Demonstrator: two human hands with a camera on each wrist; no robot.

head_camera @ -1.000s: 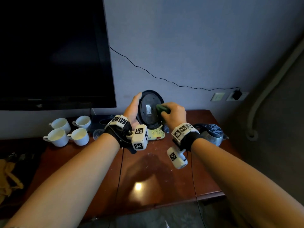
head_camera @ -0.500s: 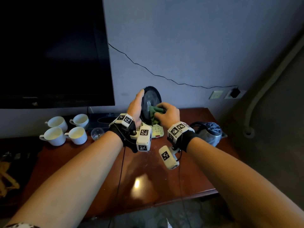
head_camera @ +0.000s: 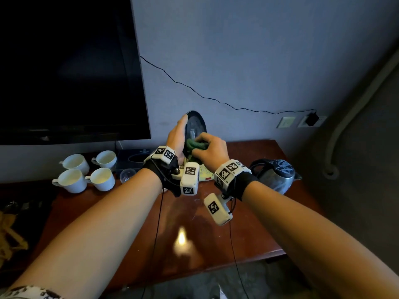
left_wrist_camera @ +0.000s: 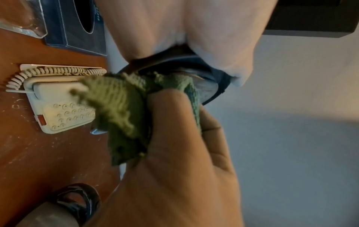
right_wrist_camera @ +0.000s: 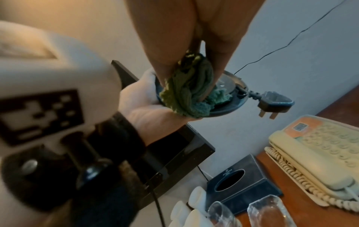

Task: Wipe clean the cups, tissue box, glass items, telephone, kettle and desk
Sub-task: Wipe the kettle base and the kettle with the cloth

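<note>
Kettle base (head_camera: 195, 126) now more edge-on.

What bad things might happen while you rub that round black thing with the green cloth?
The kettle base is held up on edge by the left hand alone, so it might slip onto the telephone below. Its plug dangles loose and could swing into the glasses. The cloth in the right hand may snag the cord.

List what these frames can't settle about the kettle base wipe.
- Kettle base: in the head view the left hand and green cloth cover its lower half.
- Telephone: head view, mostly behind the wrist rigs.
- Cloth contact: left wrist view, motion blur smears the cloth edge.
- Kettle body: head view, right forearm hides its near side.
- Cup insides: too small to judge clean.
</note>
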